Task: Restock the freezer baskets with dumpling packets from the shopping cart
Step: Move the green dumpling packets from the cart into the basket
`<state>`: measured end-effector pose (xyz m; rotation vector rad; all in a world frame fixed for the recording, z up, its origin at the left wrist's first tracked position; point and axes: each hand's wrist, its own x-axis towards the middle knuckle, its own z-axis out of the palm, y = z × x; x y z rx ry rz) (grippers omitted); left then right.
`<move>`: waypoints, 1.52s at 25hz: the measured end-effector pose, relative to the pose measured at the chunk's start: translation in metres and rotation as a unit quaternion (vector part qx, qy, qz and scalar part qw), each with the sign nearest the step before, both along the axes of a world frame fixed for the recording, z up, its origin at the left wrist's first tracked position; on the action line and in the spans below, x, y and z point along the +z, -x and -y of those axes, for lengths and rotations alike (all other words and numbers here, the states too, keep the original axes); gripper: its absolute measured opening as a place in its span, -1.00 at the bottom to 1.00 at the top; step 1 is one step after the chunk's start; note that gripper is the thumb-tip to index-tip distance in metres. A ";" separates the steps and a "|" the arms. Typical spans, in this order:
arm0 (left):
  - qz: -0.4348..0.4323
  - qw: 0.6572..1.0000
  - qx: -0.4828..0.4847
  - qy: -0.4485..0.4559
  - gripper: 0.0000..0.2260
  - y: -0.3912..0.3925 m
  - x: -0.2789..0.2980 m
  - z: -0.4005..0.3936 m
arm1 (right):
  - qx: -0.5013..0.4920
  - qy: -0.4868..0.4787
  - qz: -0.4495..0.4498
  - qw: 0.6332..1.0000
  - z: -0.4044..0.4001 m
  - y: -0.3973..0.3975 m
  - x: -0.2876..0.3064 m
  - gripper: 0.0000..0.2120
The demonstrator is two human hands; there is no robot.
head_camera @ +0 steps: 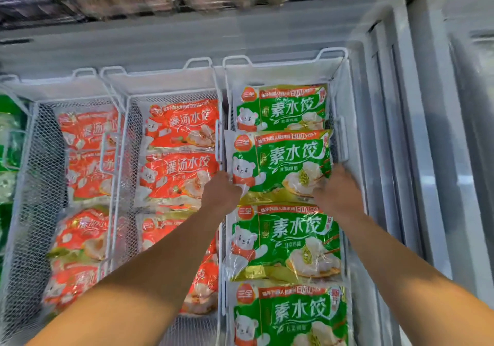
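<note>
Both hands on one green dumpling packet, second from the far end of the right-hand wire basket. Left hand grips its near-left corner, fingers curled around the edge; right hand grips the near-right corner, fingertips hidden under the bag so exact curl can't be seen. Packet lies flat, print up, long axis running hand to hand across the basket, text upright toward the person. Its far edge overlaps the next green packet beyond the hands; its near edge sits over another green packet between the forearms. A fourth green packet lies closest to the body.

Packets: glossy crinkled plastic film, rectangular pillow shape, gold strip on the near edge, clear window showing pale dumplings.

Left of the left hand: middle basket with red packets in a column, same orientation. Further left, another basket with red packets lying looser, tilted. Baskets are white-coated wire mesh with loop handles. Right of the right hand: smooth grey freezer rim.
</note>
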<state>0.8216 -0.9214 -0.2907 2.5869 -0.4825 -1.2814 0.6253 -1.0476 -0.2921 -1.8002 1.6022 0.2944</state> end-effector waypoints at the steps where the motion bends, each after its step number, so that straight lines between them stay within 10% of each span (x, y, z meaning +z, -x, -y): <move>1: 0.002 1.000 -0.015 -0.008 -0.62 0.001 0.000 -0.003 | 0.015 -0.001 -0.018 1.000 -0.004 0.001 0.000 -0.43; 7: -0.012 1.000 -0.026 0.002 -0.53 0.003 0.018 -0.006 | 0.011 -0.025 -0.018 0.999 -0.013 0.004 0.014 -0.22; 18: -0.041 0.986 -0.068 0.146 -0.57 0.043 0.144 -0.114 | 0.015 0.016 0.054 0.998 -0.136 0.039 0.124 -0.39; 38: -0.182 0.858 -0.445 0.181 -0.72 0.374 0.157 -0.308 | -0.434 0.090 0.018 0.896 -0.543 0.392 0.168 -0.69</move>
